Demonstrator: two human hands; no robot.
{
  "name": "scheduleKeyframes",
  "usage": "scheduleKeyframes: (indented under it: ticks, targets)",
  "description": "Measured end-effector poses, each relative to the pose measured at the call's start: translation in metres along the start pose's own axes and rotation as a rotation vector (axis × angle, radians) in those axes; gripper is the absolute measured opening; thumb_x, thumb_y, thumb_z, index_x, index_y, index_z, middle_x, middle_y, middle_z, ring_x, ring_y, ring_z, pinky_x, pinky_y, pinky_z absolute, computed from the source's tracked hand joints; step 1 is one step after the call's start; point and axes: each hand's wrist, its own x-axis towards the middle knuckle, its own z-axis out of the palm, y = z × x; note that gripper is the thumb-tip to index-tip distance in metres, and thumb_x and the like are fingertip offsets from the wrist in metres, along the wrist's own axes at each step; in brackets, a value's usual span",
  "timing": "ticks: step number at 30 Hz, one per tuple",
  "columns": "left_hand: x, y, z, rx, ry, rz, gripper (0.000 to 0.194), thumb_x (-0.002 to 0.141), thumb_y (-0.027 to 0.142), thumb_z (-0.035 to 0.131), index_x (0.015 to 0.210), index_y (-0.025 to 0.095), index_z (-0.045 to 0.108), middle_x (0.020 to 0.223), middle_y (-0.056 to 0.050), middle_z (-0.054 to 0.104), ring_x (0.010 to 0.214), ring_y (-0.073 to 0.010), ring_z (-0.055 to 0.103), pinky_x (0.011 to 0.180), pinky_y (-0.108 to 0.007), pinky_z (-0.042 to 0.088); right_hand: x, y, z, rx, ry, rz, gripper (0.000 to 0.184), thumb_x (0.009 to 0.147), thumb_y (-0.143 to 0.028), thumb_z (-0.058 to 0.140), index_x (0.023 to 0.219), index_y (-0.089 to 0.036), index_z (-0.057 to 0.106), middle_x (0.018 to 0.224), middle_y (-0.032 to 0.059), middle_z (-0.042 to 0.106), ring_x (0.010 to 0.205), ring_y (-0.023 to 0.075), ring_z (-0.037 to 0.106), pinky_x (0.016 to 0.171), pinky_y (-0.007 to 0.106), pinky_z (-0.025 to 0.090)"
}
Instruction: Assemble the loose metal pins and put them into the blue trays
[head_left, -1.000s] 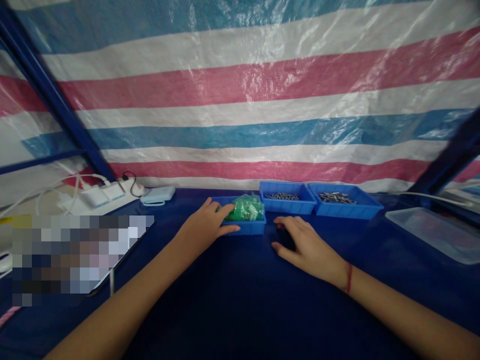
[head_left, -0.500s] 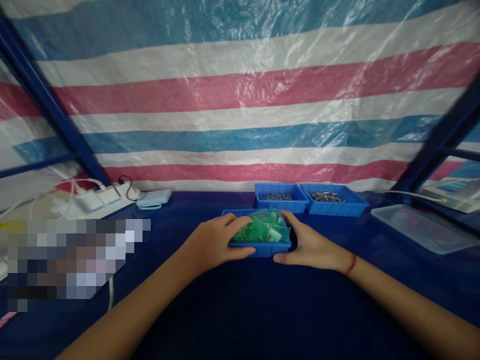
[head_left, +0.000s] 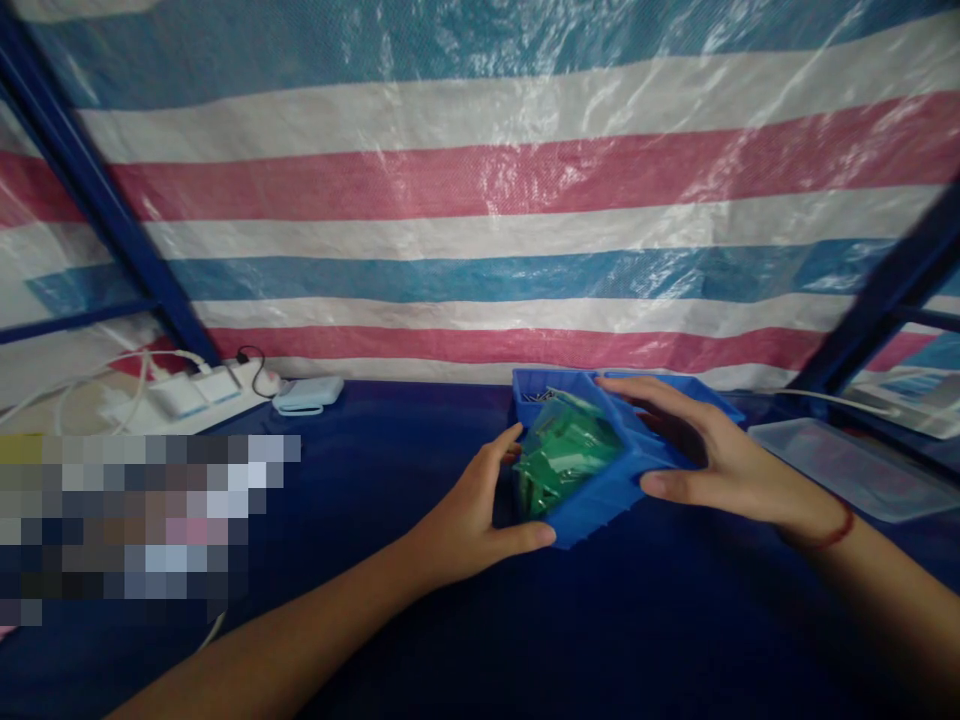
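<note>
A blue plastic bin (head_left: 600, 500) is tilted with its right end raised and its opening facing left. Inside it lie several green plastic packets (head_left: 566, 455), their contents too blurred to name. My right hand (head_left: 720, 465) grips the raised right end, thumb on the near side and fingers over the far edge. Around the lower left end curves my left hand (head_left: 480, 510), its thumb against the bin's near rim and its fingers at the far side.
Behind the held bin stand two blue bins, the left bin (head_left: 525, 385) with metal pieces and the right bin (head_left: 716, 395) partly hidden. A clear plastic lid (head_left: 855, 465) lies at right. At left are a power strip (head_left: 195, 395) and a light-blue case (head_left: 307, 395).
The bin has gone from level to tilted, its right end lifted, and has shifted right. The packets have slid toward its left end. Both hands have moved right with it.
</note>
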Motion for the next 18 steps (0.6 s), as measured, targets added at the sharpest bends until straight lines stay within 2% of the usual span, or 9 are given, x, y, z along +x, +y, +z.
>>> scheduleKeyframes:
  ticks: [4,8,11,14,16,18]
  targets:
    - [-0.001,-0.003,0.002,-0.092,0.008,-0.05,0.099,0.074,0.04,0.069,0.143,0.023,-0.001,0.139,-0.016,0.032,0.126,-0.0306,0.038,0.104,-0.052,0.032,0.001,-0.005,0.006,0.082,0.123,-0.026,0.057,0.071,-0.043,0.069,0.123,-0.03,0.049,0.128,0.0072,0.051,0.117,0.0297,0.05,0.095,0.045,0.045]
    - [-0.002,-0.003,0.0,-0.047,0.005,-0.038,0.105,0.07,0.043,0.071,0.143,0.025,-0.003,0.145,-0.017,0.021,0.131,-0.0333,0.029,0.106,-0.054,0.028,0.001,-0.004,0.015,0.121,0.243,-0.021,0.058,0.072,-0.042,0.068,0.124,-0.031,0.044,0.129,0.0074,0.05,0.12,0.0287,0.048,0.097,0.044,0.044]
    - [-0.003,-0.001,-0.002,0.069,0.021,-0.002,0.097,0.069,0.047,0.07,0.142,0.026,0.01,0.148,-0.016,0.01,0.136,-0.0346,0.016,0.108,-0.056,0.022,0.001,-0.005,0.024,0.134,0.157,-0.03,0.063,0.074,-0.043,0.065,0.129,-0.03,0.038,0.133,0.0083,0.046,0.121,0.0295,0.046,0.097,0.044,0.044]
    - [-0.002,0.003,-0.004,0.168,0.019,0.042,0.083,0.071,0.049,0.068,0.138,0.026,0.025,0.149,-0.014,0.004,0.138,-0.0336,0.006,0.109,-0.055,0.02,0.0,-0.007,0.032,0.118,-0.03,-0.003,0.089,0.072,-0.04,0.068,0.142,-0.031,0.015,0.137,0.0098,0.042,0.117,0.03,0.05,0.091,0.044,0.049]
    - [-0.001,0.005,-0.005,0.204,-0.001,0.076,0.072,0.073,0.048,0.067,0.133,0.025,0.036,0.15,-0.013,0.007,0.139,-0.0322,0.008,0.109,-0.053,0.021,0.0,-0.008,0.037,0.078,-0.076,0.01,0.1,0.07,-0.038,0.07,0.144,-0.031,0.003,0.141,0.0108,0.037,0.118,0.0315,0.049,0.092,0.046,0.048]
    - [0.001,0.007,-0.006,0.241,-0.019,0.089,0.06,0.075,0.045,0.065,0.127,0.023,0.044,0.149,-0.012,0.015,0.138,-0.0311,0.013,0.109,-0.051,0.023,0.0,-0.007,0.039,0.013,-0.051,0.004,0.103,0.069,-0.039,0.07,0.145,-0.03,0.0,0.145,0.0112,0.032,0.123,0.0337,0.044,0.096,0.05,0.042]
